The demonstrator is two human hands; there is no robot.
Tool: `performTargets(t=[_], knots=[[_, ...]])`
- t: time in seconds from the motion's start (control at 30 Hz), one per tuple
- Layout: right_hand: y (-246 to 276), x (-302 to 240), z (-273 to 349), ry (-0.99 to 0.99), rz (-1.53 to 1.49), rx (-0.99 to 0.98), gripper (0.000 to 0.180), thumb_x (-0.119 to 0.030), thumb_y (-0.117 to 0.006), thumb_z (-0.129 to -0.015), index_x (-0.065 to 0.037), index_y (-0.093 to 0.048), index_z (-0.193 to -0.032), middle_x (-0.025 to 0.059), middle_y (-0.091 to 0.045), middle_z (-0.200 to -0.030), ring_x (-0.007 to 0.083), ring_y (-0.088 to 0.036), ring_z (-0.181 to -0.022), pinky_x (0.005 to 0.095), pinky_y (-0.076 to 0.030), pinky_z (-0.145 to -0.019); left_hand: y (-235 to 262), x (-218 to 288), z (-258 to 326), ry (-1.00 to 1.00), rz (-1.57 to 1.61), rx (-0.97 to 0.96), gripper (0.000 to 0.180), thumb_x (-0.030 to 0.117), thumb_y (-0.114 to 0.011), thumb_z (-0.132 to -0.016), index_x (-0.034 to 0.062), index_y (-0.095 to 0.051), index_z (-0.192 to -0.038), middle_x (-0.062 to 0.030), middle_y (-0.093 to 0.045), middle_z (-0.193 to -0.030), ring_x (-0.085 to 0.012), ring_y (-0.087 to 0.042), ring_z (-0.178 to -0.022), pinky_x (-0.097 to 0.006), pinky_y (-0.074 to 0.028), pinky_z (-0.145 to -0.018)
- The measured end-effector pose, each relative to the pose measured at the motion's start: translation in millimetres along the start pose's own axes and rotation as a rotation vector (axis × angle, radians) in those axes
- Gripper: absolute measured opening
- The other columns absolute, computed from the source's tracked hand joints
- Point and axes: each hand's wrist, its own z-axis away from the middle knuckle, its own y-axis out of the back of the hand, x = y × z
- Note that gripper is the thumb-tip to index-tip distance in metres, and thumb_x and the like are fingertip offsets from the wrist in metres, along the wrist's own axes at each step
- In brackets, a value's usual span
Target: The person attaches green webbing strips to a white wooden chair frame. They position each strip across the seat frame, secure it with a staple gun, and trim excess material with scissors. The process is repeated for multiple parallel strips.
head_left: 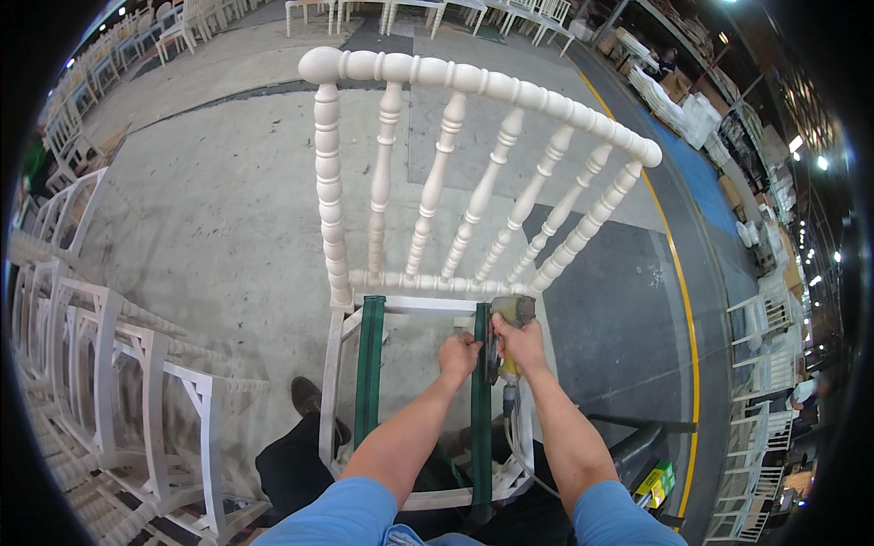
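Note:
A white chair frame [335, 364] with a turned-spindle backrest [469, 196] stands in front of me, its seat open. Two green webbing straps run lengthwise across the seat: a left strap [369, 369] and a right strap [482, 414]. My left hand [458, 357] is closed, its fingertips pinching the left edge of the right strap near the backrest. My right hand [521, 344] grips a yellow and grey air staple gun [514, 312] just right of that strap. A hose [519, 437] runs from its lower end toward me. The tool's working tip cannot be made out.
Stacked white chair frames [155, 400] crowd the left side. More white chairs [428, 7] line the far edge, with others [760, 428] at the right. A black metal piece [642, 437] and a green-yellow box [655, 484] are near my right arm. A yellow line [689, 364] marks the floor.

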Motion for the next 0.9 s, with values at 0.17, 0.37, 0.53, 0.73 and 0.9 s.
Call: performTargets(t=[0.17, 0.37, 0.53, 0.73, 0.9], knots=[[-12, -2, 2, -0.009, -0.013, -0.015, 0.022, -0.022, -0.079, -0.099, 0.0, -0.074, -0.096, 0.0043, -0.071, -0.08, 0.0119, -0.057, -0.049, 0.0294, -0.044, -0.042, 1, -2, -4, 0.023, -0.07, -0.014, 0.023, 0.027, -0.077, -0.089, 0.0132, -0.083, -0.106, -0.017, -0.079, -0.102, -0.0395, -0.075, -0.1, -0.049, -0.059, -0.09], [-9, -1, 4, -0.009, 0.0, -0.012, 0.022, -0.022, -0.079, -0.098, 0.0, -0.074, -0.096, 0.0048, -0.071, -0.08, 0.0124, -0.058, -0.049, 0.0293, -0.045, -0.043, 1, -1, -4, 0.0, -0.104, -0.005, 0.022, 0.028, -0.076, -0.089, 0.0144, -0.083, -0.105, -0.016, -0.079, -0.101, -0.0393, -0.076, -0.098, -0.049, -0.059, -0.088], [-11, -4, 7, -0.027, 0.049, -0.016, 0.021, -0.021, -0.078, -0.099, -0.001, -0.073, -0.097, 0.0046, -0.069, -0.081, 0.0128, -0.058, -0.05, 0.0299, -0.045, -0.044, 3, -1, -3, 0.03, -0.07, 0.004, 0.023, 0.029, -0.077, -0.088, 0.0137, -0.083, -0.105, -0.0171, -0.079, -0.101, -0.0392, -0.076, -0.097, -0.049, -0.059, -0.087], [-1, 1, 6, -0.009, 0.062, 0.017, 0.021, -0.022, -0.078, -0.099, -0.001, -0.073, -0.097, 0.0045, -0.07, -0.081, 0.0124, -0.058, -0.052, 0.0296, -0.046, -0.045, 3, 6, -1, 0.045, -0.07, -0.051, 0.028, 0.031, -0.079, -0.086, 0.0109, -0.083, -0.105, -0.018, -0.079, -0.103, -0.039, -0.076, -0.099, -0.048, -0.059, -0.089], [2, 0, 1, -0.008, 0.098, 0.01, 0.021, -0.021, -0.078, -0.099, -0.001, -0.074, -0.097, 0.0052, -0.072, -0.082, 0.0116, -0.058, -0.051, 0.0291, -0.045, -0.044, 2, 3, -2, 0.028, -0.024, -0.006, 0.031, 0.032, -0.081, -0.085, 0.0089, -0.082, -0.106, -0.0173, -0.079, -0.103, -0.0387, -0.076, -0.1, -0.047, -0.059, -0.09]])
